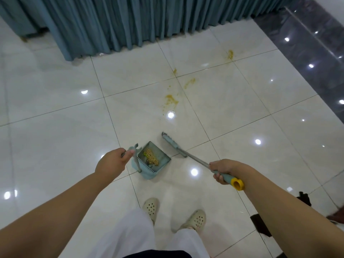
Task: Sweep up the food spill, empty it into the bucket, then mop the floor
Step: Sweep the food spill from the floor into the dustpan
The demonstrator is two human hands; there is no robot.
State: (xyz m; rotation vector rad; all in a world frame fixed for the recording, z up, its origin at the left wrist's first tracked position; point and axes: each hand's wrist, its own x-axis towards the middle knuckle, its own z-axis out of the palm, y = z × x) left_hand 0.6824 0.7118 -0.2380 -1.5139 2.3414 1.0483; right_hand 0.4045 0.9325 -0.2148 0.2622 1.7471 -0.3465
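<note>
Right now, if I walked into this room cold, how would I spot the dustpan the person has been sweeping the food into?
Start at the blue curtain along the far wall and come down the white tiled floor to just ahead of the person's feet. The dustpan is pale blue, its upright handle held by the left hand. Unlike the broom beside it, it holds a pile of tan crumbs with green bits.

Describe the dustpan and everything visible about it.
The dustpan is pale blue-green, plastic by the look of it, sitting on the white tile floor just ahead of the person's feet. Its open mouth points away from them. A row of comb teeth lines its near edge. Inside lies a heap of tan food scraps with a few green bits. The left hand grips its upright handle. The broom head lies just to its right.
</note>
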